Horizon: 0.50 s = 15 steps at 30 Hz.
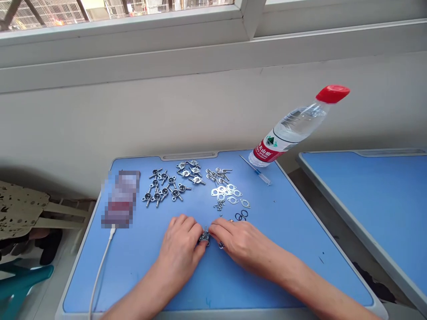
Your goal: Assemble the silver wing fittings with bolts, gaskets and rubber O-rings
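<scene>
At blue desk (227, 284) | silvery metal fitting (204, 238), thin-stemmed | left hand (181, 238) pinching it | right hand (237, 240): grip unclear

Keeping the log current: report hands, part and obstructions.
Left hand gripping metal part. Right hand at its other side, contact unclear. Black rings just beyond right hand; no blockage seen.

my bare left forearm (143, 286) and right forearm (296, 274) slanting inward, my left hand (178, 242) back upward, thumb (199, 252) and fingers (191, 224) in a pinch, my right hand (240, 240) just beside it, fingers bent leftward
</scene>
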Each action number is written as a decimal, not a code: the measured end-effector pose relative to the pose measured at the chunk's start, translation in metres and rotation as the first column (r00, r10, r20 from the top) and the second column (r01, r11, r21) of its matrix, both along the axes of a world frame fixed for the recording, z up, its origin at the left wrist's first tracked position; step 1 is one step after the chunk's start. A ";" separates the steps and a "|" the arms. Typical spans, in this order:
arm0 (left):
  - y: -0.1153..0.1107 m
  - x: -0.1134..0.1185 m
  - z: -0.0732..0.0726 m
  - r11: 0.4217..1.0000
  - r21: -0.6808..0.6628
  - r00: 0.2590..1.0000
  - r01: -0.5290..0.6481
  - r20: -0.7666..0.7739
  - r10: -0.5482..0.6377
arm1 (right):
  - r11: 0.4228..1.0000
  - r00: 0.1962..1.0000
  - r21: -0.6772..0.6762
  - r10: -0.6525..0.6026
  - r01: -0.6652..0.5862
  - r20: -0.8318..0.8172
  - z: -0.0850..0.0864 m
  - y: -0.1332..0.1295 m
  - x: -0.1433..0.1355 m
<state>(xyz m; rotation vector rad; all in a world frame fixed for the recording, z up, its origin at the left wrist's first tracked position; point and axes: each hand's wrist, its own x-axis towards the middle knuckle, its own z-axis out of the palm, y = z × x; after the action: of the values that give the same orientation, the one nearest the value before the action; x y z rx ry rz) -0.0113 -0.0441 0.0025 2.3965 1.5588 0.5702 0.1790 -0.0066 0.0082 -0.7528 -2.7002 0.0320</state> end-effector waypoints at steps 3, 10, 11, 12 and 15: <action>0.000 0.000 0.001 1.000 -0.013 1.000 -0.005 -0.013 0.005 | 1.000 1.000 0.009 0.012 -0.012 0.003 0.000 0.000 -0.001; -0.001 0.001 0.002 1.000 -0.014 1.000 0.003 -0.011 -0.003 | 0.999 1.000 -0.037 0.007 -0.007 0.019 0.002 0.000 -0.003; -0.001 0.001 0.002 1.000 -0.014 1.000 0.002 -0.009 -0.002 | 0.999 1.000 -0.029 0.013 -0.012 0.023 0.003 0.000 -0.003; -0.001 0.001 0.002 1.000 -0.015 1.000 0.000 -0.007 0.000 | 1.000 0.999 -0.021 0.019 -0.018 0.027 0.004 0.000 -0.004; -0.002 0.001 0.002 1.000 -0.024 1.000 0.000 -0.003 0.000 | 0.999 0.999 -0.008 0.037 -0.037 0.031 0.004 -0.001 -0.006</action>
<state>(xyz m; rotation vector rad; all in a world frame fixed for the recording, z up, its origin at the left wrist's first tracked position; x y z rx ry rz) -0.0105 -0.0459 0.0046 2.3809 1.5586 0.5452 0.1734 -0.0072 0.0119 -0.7115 -2.7454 0.0398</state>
